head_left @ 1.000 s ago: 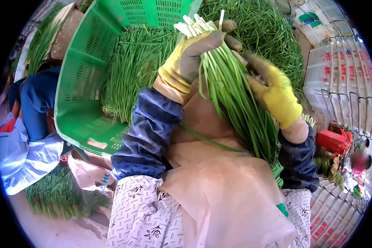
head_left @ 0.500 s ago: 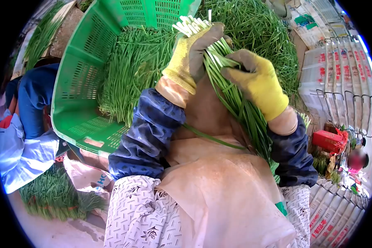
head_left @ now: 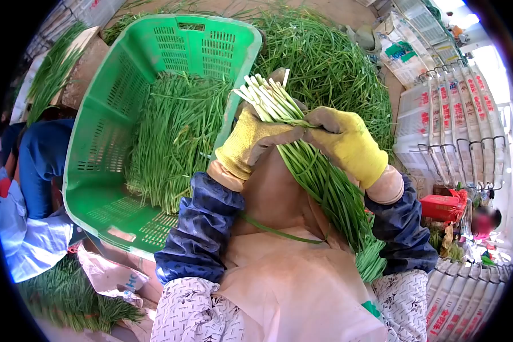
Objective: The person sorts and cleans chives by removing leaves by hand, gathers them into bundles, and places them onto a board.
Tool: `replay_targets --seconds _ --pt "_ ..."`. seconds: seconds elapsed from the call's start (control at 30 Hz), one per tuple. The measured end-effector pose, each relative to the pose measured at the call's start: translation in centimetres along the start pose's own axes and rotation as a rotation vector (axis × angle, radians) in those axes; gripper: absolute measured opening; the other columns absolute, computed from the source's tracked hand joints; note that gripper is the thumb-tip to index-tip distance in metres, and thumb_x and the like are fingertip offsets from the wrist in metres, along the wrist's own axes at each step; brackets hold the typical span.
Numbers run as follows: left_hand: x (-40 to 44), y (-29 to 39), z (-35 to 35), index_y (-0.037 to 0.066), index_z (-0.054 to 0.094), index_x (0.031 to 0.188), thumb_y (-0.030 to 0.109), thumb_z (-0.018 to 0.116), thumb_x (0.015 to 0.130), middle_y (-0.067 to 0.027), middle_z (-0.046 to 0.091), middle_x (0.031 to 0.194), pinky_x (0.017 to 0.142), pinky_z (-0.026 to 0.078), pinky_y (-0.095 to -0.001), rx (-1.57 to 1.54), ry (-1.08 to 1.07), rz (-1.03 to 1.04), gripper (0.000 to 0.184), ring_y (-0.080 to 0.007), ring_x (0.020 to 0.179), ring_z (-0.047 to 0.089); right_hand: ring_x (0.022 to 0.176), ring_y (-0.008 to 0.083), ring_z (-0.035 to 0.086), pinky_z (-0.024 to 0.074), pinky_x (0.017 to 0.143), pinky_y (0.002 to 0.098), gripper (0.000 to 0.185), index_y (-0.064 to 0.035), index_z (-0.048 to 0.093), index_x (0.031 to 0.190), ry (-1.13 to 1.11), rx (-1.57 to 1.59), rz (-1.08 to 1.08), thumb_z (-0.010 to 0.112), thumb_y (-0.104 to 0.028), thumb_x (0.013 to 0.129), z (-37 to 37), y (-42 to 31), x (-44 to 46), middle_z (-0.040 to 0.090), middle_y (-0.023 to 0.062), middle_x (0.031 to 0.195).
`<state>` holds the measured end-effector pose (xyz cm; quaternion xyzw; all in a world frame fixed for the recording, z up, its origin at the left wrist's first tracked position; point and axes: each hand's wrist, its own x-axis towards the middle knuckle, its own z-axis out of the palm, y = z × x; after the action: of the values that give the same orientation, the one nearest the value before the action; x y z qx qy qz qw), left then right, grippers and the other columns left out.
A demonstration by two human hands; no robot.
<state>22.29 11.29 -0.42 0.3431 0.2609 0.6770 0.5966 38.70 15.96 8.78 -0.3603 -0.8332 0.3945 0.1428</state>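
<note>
My left hand (head_left: 256, 139), in a yellow glove with a grey-brown palm, is closed around a bunch of garlic chives (head_left: 325, 176) just below its white stem ends. The pale ends point up and away, and the green leaves hang down to the right over my apron (head_left: 302, 268). My right hand (head_left: 347, 142), gloved alike, is closed with thumb and finger pinching a green strand that crosses the stems. Both hands meet at the bunch. One loose chive leaf (head_left: 279, 231) lies across the apron.
A green plastic crate (head_left: 91, 142) on the left holds chives (head_left: 171, 137). Behind the bunch spreads a large heap of chives (head_left: 325, 51). Tied bundles (head_left: 74, 296) lie at lower left, near a person's blue-clad leg (head_left: 43, 165). White printed boxes (head_left: 450, 119) stand on the right.
My right hand has moved up and left from the leaves to the stems, meeting my left hand. My left hand has lowered. The view has shifted, showing more of the crate.
</note>
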Motion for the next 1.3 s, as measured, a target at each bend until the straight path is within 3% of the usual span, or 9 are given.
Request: replay_targets --seconds 0.1,0.3,0.43,0.53,0.57,0.73,0.87,0.93,1.3 --pt "0.2 0.0 0.1 0.004 0.033 0.145 0.000 0.075 0.073 -0.0054 0.058 0.113 0.087 0.049 -0.0272 0.142 0.046 0.034 0.083 -0.0141 0.098 0.057 0.064 0.0316 0.058 0.0472 0.063 0.0394 0.015 -0.0019 0.063 0.092 -0.035 -0.243 -0.021 0.064 -0.014 0.082 -1.2 -2.2 -0.2 0.058 0.0159 0.071" --pt "0.9 -1.5 -0.5 0.000 0.053 0.128 0.009 0.083 0.071 -0.0044 0.065 0.100 0.082 0.050 -0.0271 0.141 0.099 0.051 0.065 -0.0122 0.089 0.059 0.055 0.0050 0.053 0.0407 0.047 0.0186 0.017 -0.0017 0.067 0.095 -0.007 0.296 0.339 0.069 -0.015 0.084 -3.8 -7.4 0.8 0.064 0.0003 0.075" --pt "0.7 -1.6 -0.4 -0.001 0.058 0.120 0.010 0.082 0.072 -0.0049 0.066 0.098 0.082 0.050 -0.0275 0.128 0.131 0.066 0.054 -0.0127 0.089 0.061 0.055 0.0056 0.052 0.0375 0.043 0.0170 0.022 -0.0018 0.064 0.096 0.043 0.340 -0.014 0.054 -0.021 0.095 -8.2 -5.5 2.1 0.064 0.0014 0.083" --pt "0.7 -1.9 -0.7 0.000 0.059 0.117 0.009 0.081 0.073 -0.0044 0.066 0.096 0.081 0.050 -0.0273 0.037 0.126 0.034 0.050 -0.0127 0.088 0.061 0.070 0.0057 0.045 0.0378 0.063 0.0211 0.046 -0.0035 0.045 0.138 0.040 0.591 -0.044 0.046 -0.028 0.099 -17.1 -1.8 3.2 0.057 -0.0017 0.094" --pt "0.7 -2.0 -0.8 0.000 0.059 0.117 0.009 0.081 0.073 -0.0044 0.066 0.096 0.081 0.050 -0.0273 0.037 0.127 0.034 0.050 -0.0127 0.088 0.061 0.070 0.0067 0.044 0.0371 0.063 0.0202 0.049 -0.0020 0.040 0.140 0.657 0.487 0.080 0.047 -0.028 0.099 -12.3 -7.6 3.4 0.053 -0.0022 0.088" --pt "0.7 -2.5 -1.0 0.001 0.058 0.120 0.012 0.081 0.073 -0.0033 0.065 0.101 0.084 0.049 -0.0271 -0.024 0.070 0.041 0.054 -0.0125 0.091 0.060 0.118 0.0287 0.048 0.0371 0.099 0.0356 0.081 0.0000 0.038 0.141 0.561 -1.038 0.548 0.067 -0.046 0.081 -29.4 5.5 6.6 0.049 0.0204 0.128" --pt "0.7 -2.3 -1.1 0.001 0.055 0.125 0.013 0.081 0.074 -0.0028 0.064 0.103 0.087 0.047 -0.0275 -0.055 0.050 0.013 0.058 -0.0128 0.096 0.058 0.118 0.0276 0.055 0.0401 0.103 0.0338 0.070 -0.0132 0.047 0.139 0.132 -0.746 0.037 0.075 -0.040 0.080 -11.4 6.1 1.8 0.057 0.0183 0.126" --pt "0.4 -2.3 -0.9 0.002 0.054 0.127 0.011 0.078 0.077 -0.0046 0.063 0.104 0.086 0.049 -0.0281 -0.120 0.048 0.004 0.056 -0.0140 0.096 0.060 0.124 0.0249 0.049 0.0375 0.106 0.0337 0.075 -0.0033 0.041 0.141 -0.078 0.083 0.287 0.074 -0.033 0.081 -3.3 2.9 -0.8 0.054 0.0214 0.129" --pt "0.2 0.9 3.5 -0.004 0.046 0.130 0.008 0.064 0.085 -0.0107 0.064 0.109 0.090 0.049 -0.0318 0.060 0.119 -0.221 0.050 -0.0201 0.101 0.061 0.081 0.0359 0.061 0.0493 0.071 0.0425 0.046 -0.0016 0.058 0.102 0.118 -0.515 -0.091 0.074 -0.035 0.074 1.8 -0.8 -5.2 0.061 0.0176 0.087"
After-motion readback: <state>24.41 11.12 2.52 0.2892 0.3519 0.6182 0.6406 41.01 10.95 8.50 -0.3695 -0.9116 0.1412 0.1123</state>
